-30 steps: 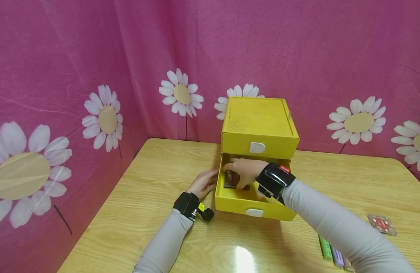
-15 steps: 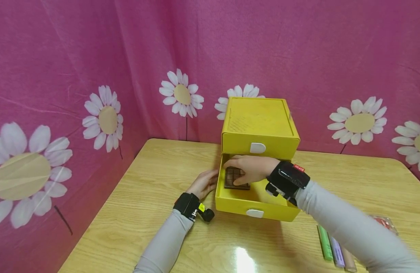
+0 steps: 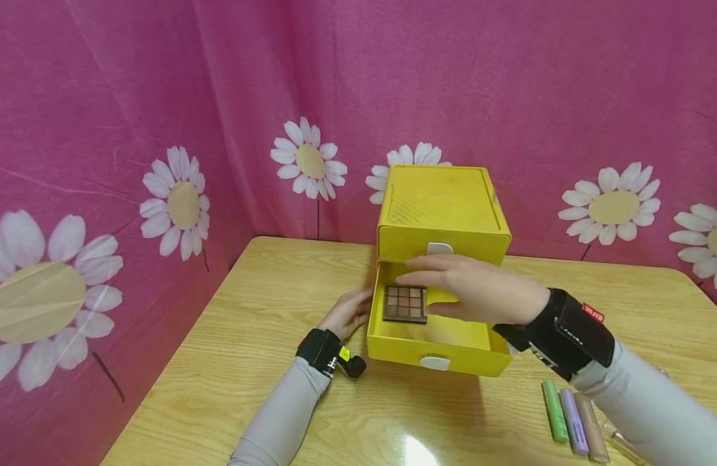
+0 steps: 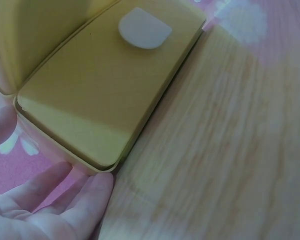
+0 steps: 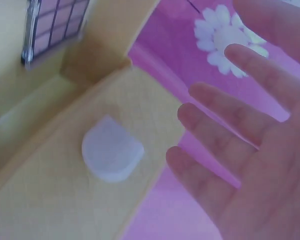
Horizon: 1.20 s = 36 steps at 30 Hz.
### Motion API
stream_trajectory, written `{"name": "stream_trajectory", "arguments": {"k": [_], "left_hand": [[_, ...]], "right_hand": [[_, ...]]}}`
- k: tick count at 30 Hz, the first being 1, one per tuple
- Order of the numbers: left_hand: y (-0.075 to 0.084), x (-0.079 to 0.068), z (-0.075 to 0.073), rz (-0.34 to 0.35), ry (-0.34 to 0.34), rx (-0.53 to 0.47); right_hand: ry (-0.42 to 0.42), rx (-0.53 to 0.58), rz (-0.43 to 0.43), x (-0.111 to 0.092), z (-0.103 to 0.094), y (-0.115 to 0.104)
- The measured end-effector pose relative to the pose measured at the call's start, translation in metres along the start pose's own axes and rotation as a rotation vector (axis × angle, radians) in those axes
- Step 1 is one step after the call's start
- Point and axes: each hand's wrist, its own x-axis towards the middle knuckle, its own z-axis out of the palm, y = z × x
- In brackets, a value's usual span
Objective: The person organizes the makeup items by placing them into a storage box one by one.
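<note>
Your right hand (image 3: 481, 285) is above the right part of the open lower drawer (image 3: 396, 349), fingers extended and spread, holding nothing; in the right wrist view you have gaps between the fingers. The palette (image 3: 405, 303), dark-framed with rows of brown pans, lies flat inside the drawer, near its left wall and well short of its right wall. Your thumb is near the palette's right edge, apart from it. Your left hand (image 3: 347, 314) is at the drawer's left side, fingers loosely bent; in the left wrist view, fingertips touch a yellow rim (image 4: 55, 145) at the corner of a panel bearing a white tab (image 4: 145, 28). The yellow unit (image 3: 440, 197) stands near the back edge of the table (image 3: 288, 278). Toward the table's right side, nearer you than the drawer's front right corner, lie a green tube (image 3: 554, 411), a purple tube (image 3: 574, 422) and a tan tube (image 3: 591, 427), side by side; beside them, a clear item (image 3: 622, 442) is partly hidden by your right sleeve (image 3: 655, 401).
</note>
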Motion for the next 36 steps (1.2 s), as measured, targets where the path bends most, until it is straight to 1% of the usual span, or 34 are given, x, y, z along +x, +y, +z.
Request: {"name": "stream_trajectory", "arguments": {"k": [6, 10, 12, 16, 19, 21, 23, 27, 29, 31, 36], "left_hand": [[-0.001, 0.001, 0.001, 0.001, 0.003, 0.0], [-0.001, 0.001, 0.001, 0.002, 0.004, -0.009], [0.0, 0.0, 0.001, 0.003, 0.006, -0.005], [0.001, -0.001, 0.001, -0.003, 0.014, 0.003], [0.001, -0.002, 0.001, -0.006, 0.018, 0.005], [0.0, -0.002, 0.001, -0.008, 0.017, -0.001], [0.0, -0.001, 0.001, -0.005, 0.014, -0.007], [0.0, 0.0, 0.002, 0.0, 0.008, -0.016], [0.0, 0.0, 0.002, 0.007, 0.006, -0.012], [0.0, 0.0, 0.002, 0.004, 0.01, -0.015], [-0.001, 0.001, 0.002, 0.008, 0.006, -0.018]], "right_hand": [[0.107, -0.028, 0.055, -0.03, -0.012, 0.002], [0.183, -0.063, 0.073, -0.052, -0.02, 0.01], [0.215, -0.079, 0.098, -0.063, -0.023, 0.015], [0.298, -0.093, 0.138, -0.086, -0.023, 0.032], [0.349, -0.094, 0.204, -0.105, -0.017, 0.048], [0.359, -0.087, 0.259, -0.118, -0.011, 0.061], [0.35, -0.096, 0.337, -0.133, -0.005, 0.072], [0.292, -0.101, 0.464, -0.164, 0.011, 0.095], [0.248, -0.089, 0.529, -0.178, 0.02, 0.106], [0.191, -0.06, 0.589, -0.19, 0.027, 0.117], [-0.024, 0.019, 0.77, -0.218, 0.046, 0.14]]}}
